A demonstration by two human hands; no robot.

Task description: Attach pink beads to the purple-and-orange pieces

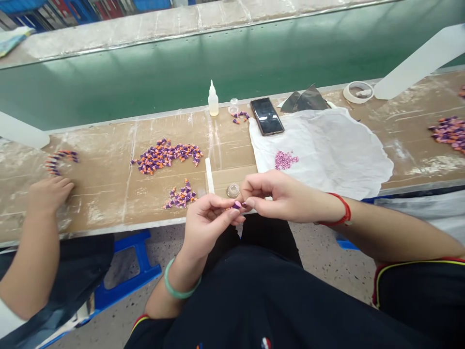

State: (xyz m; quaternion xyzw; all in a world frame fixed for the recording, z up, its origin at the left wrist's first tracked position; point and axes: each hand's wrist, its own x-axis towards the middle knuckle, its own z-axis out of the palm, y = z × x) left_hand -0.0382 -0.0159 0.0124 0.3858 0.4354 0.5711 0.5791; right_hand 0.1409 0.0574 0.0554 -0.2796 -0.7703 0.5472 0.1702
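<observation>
While upright, the bottle (213, 103) holds liquid.

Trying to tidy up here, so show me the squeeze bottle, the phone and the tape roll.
White squeeze bottle (213, 104), head view, on its body.
Black phone (267, 116), head view, on its screen.
Tape roll (358, 101), head view, on its front edge.
</observation>
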